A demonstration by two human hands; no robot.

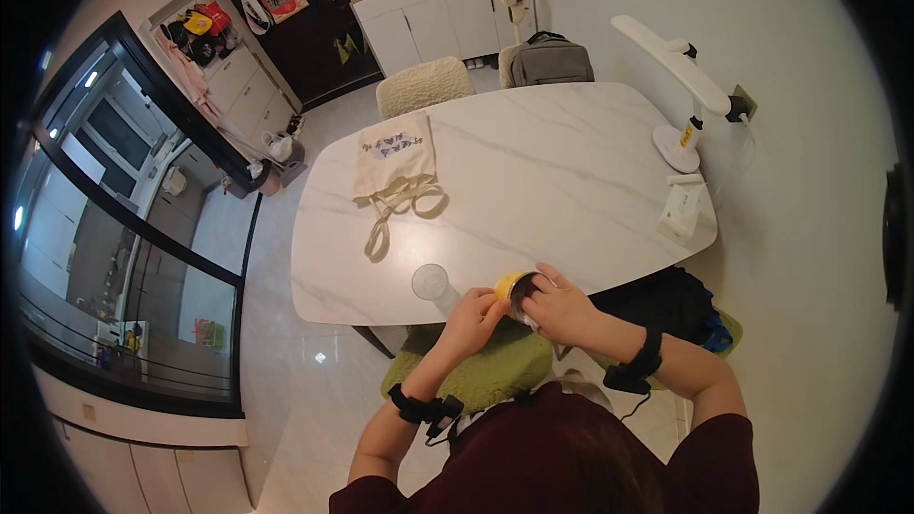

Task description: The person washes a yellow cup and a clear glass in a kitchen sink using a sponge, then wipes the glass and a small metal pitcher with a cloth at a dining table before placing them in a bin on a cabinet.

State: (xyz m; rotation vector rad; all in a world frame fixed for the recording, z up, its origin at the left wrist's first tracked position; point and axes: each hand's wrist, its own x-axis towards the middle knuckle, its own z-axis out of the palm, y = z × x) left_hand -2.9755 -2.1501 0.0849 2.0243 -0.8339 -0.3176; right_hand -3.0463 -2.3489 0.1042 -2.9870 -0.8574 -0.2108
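Near the table's front edge, my left hand [471, 320] grips a yellow round container [508, 284] by its side. The container is tilted, with its open mouth turned to the right and dark contents inside. My right hand [564, 305] is at that mouth, with fingers reaching in; whether they pinch anything is hidden. A bit of white material shows under the right fingers. To the left of the container, a clear drinking glass [430, 282] stands on the white marble-patterned table [528, 171].
A cream canvas tote bag [396, 157] with loose straps lies on the table's left part. At the right stand a white desk lamp [677, 146] and a tissue pack [682, 208]. A green-covered chair [485, 371] is below my hands; a grey backpack [550, 61] rests beyond the table.
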